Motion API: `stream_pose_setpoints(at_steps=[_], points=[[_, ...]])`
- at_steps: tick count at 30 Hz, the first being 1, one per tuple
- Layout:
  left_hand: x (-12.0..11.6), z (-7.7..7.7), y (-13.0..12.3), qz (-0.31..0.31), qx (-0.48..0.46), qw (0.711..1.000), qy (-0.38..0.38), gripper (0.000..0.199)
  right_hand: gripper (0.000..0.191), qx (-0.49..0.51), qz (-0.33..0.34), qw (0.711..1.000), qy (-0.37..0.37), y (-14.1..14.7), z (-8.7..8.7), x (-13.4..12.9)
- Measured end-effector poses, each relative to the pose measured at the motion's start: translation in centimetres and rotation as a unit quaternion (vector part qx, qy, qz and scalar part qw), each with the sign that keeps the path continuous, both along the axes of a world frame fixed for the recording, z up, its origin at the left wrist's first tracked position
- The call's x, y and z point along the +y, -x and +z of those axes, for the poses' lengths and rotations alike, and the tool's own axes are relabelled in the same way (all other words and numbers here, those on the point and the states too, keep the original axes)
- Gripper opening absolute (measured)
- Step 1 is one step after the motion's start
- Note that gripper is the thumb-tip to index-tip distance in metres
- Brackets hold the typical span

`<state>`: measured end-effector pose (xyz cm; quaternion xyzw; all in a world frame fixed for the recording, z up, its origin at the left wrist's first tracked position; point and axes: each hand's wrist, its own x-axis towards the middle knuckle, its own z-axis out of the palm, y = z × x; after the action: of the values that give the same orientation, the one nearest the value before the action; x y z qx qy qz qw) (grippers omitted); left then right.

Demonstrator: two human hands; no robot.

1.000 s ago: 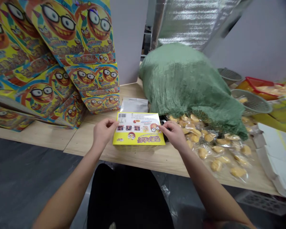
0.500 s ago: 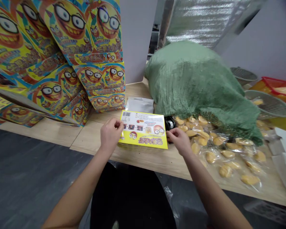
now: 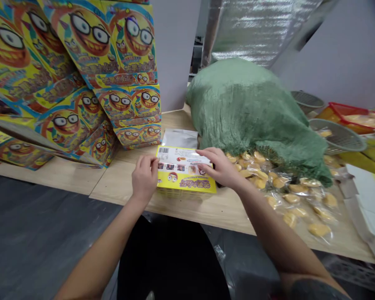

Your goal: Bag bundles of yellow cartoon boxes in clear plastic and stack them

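Curling the left hand point(image 3: 145, 179) against the left edge of a yellow printed box point(image 3: 181, 185), fingertips touching the card, and spreading the right hand point(image 3: 221, 166) over the box's far right corner, fingers point(image 3: 206, 156) lying across the top. Showing no clear clench and no clear release from up here: no telling whether this is a firm grasp or a light rest. Lying flat between both hands, the box sitting on a light wooden table point(image 3: 121, 179), close to the near edge, barcode point(image 3: 164, 150) showing at the far left corner. Peeking out just beside the right hand, a small black object point(image 3: 217, 177), too hidden to name. Sitting just behind the box, a silver foil pouch point(image 3: 179, 138). Spreading away to the right, a mass of clear-wrapped yellow pastries point(image 3: 287, 196), heaped against a green mesh sack point(image 3: 250, 112) bulging across the table. Towering on the left, a stack of yellow cartons point(image 3: 127, 108) printed with a grinning bespectacled cartoon face, some tilting. Lining the far right, grey plastic baskets point(image 3: 337, 135) and a red tray point(image 3: 350, 114), with white card sheets point(image 3: 362, 212) nearer the table's right edge. Rising behind everything, a white partition point(image 3: 174, 54) and a sheet of silver insulation point(image 3: 252, 29).
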<state>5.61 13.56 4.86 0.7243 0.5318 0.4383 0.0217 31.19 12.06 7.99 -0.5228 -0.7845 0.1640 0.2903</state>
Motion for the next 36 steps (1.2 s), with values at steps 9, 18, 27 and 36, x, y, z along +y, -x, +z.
stream_pose_setpoints(at_steps=[9,18,27,36], points=[[-0.1,0.3,0.3,-0.009,-0.027,0.999,0.027,0.013,0.018,-0.041,0.161,0.960,0.227,1.6,3.2,3.6],[1.4,1.6,1.0,-0.061,-0.098,0.982,0.152,0.017,0.021,0.123,-0.038,0.957,0.259,-3.4,1.6,-0.4],[1.8,1.3,0.4,0.001,-0.087,0.980,0.178,0.020,0.022,0.155,-0.129,0.965,0.167,-3.2,-1.1,0.0],[1.0,0.8,-0.7,0.021,-0.003,0.996,0.084,0.014,0.019,0.024,-0.181,0.983,0.025,-2.4,-2.9,-0.2]])
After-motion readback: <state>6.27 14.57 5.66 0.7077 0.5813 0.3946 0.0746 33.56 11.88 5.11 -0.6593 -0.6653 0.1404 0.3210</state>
